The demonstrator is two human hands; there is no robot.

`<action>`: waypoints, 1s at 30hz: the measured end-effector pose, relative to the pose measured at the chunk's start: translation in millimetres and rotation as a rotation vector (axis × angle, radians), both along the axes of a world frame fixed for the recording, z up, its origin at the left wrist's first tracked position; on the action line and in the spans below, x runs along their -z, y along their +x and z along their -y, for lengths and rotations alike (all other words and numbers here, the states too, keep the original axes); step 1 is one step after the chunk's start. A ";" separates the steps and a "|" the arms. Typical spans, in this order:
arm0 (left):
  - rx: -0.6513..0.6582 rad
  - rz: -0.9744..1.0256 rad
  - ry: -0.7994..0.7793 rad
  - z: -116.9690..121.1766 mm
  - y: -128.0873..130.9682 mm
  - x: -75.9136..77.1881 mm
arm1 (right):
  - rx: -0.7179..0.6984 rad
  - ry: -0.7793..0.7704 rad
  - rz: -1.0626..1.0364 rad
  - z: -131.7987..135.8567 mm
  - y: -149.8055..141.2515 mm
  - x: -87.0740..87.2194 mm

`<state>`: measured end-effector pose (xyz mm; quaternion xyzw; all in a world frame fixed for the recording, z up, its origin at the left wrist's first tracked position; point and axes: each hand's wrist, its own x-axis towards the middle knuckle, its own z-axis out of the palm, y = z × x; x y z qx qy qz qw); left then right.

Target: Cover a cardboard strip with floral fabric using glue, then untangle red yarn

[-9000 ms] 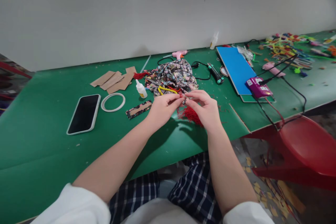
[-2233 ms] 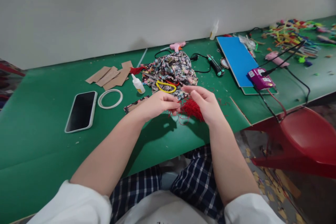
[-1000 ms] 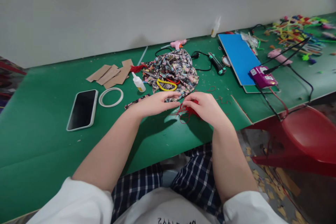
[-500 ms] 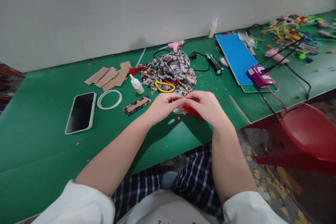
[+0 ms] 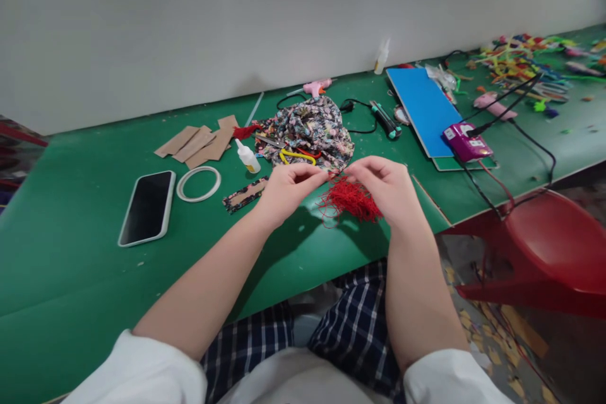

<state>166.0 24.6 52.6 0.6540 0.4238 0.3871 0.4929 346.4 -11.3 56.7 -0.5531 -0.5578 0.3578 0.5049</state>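
Green desk (image 5: 71, 265) clutter lies behind. Red thread bundle (image 5: 351, 199) is pinched between left hand (image 5: 284, 189) and right hand (image 5: 386, 186), fingers together. Loose strands could be tangled if pulled.

We see even, soft overhead light; our arms cast soft shadows on the green worktop (image 5: 71, 214). Edges bow and smear, the corners darken, and the centre stays fairly sharp.

Craft workshop: green mat bench (image 5: 71, 278) w/ glue gun (image 5: 316, 86) & fabric scraps (image 5: 307, 129) beyond left hand (image 5: 284, 192), pipe cleaners (image 5: 521, 60) far right of it.
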 end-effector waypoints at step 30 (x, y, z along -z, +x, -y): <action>-0.172 0.299 -0.063 19.8 3.6 -17.8 | 0.122 0.132 -0.269 9.7 -43.5 -12.3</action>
